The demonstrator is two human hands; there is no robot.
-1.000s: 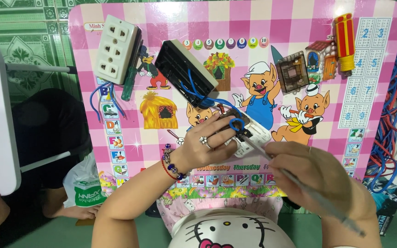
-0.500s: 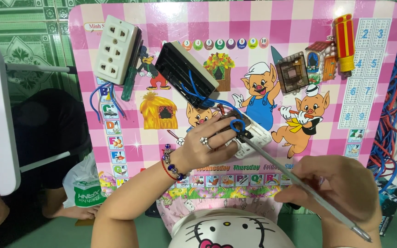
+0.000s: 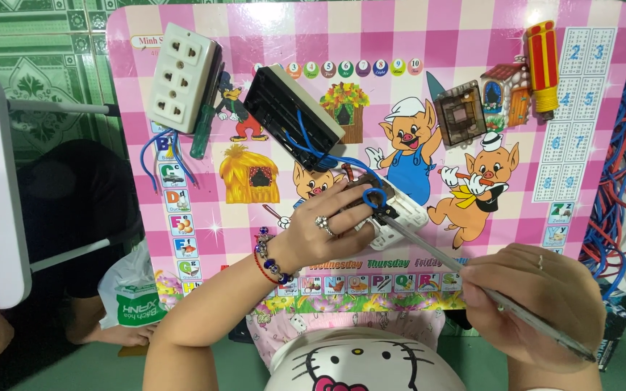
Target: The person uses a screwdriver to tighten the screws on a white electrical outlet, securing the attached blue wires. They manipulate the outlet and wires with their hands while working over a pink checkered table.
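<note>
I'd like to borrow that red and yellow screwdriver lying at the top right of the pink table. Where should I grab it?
Take the screwdriver by its thick red-and-yellow handle, coming down from above with fingers across its width. It lies flat and nearly lengthwise up the table, its sides clear of the small house-shaped piece beside it.

We see both forearms bare, no sleeves in view. Left hand (image 3: 320, 232): ring w/ a clear, sparkly stone on one finger, set on a silvery band. Left wrist: beaded bracelet (image 3: 268, 255), dark blue & clear beads, plus a thin red string right next to it. Right hand (image 3: 527, 293): thin plain ring on one finger, nothing on the wrist as far as we can tell. Below, at btm edge, the shirt (image 3: 356, 358): pink floral fabric, w/ a big white cartoon cat face, whiskers, yellow nose, pink bow.
</note>
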